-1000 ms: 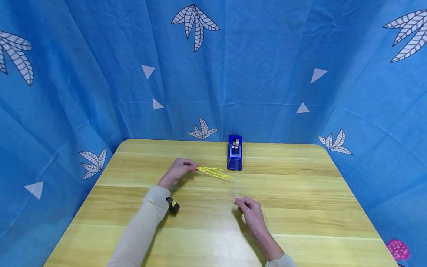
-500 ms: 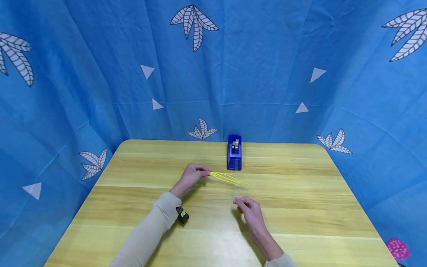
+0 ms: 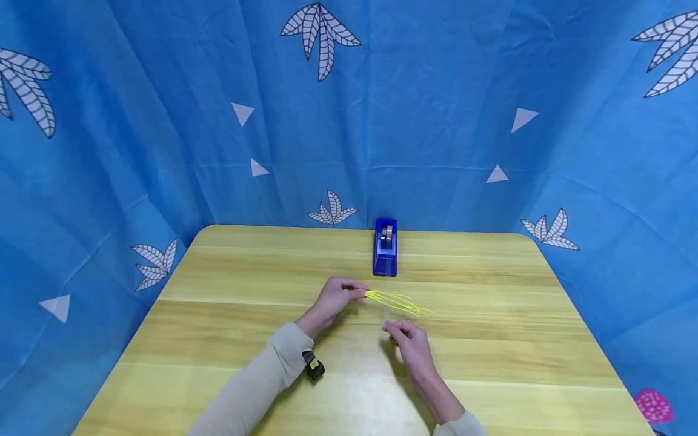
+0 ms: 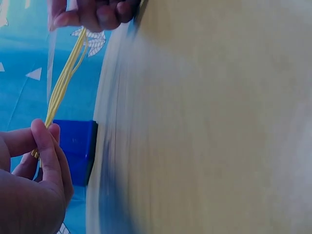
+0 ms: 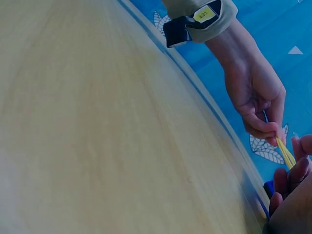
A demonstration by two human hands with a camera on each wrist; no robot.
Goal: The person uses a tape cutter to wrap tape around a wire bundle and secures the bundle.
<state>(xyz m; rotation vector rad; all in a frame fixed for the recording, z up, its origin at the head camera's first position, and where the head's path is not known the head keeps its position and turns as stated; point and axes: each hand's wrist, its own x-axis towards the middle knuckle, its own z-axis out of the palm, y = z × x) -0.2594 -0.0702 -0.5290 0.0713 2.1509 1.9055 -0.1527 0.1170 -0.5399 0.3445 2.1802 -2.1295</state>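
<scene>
Near the table's middle, my left hand (image 3: pixel 335 300) pinches one end of a bundle of thin yellow wires (image 3: pixel 398 301). Their loose ends fan out to the right, across the line of a clear strip of tape (image 4: pixel 50 68). My right hand (image 3: pixel 414 348) pinches the free end of that tape between thumb and fingertips. Behind both hands, the blue tape dispenser (image 3: pixel 385 260) stands at the back of the table, and the strip runs forward from it. In the left wrist view the wires and the tape lie close together; whether they touch I cannot tell.
The wooden table (image 3: pixel 491 339) reaches back to a blue patterned curtain (image 3: pixel 436 121). A small black camera (image 3: pixel 313 366) is strapped to the left wrist, just above the tabletop.
My left hand has moved right and toward me, bringing the yellow wires from left of the tape to across it. My right hand stays in place, pinching the tape.
</scene>
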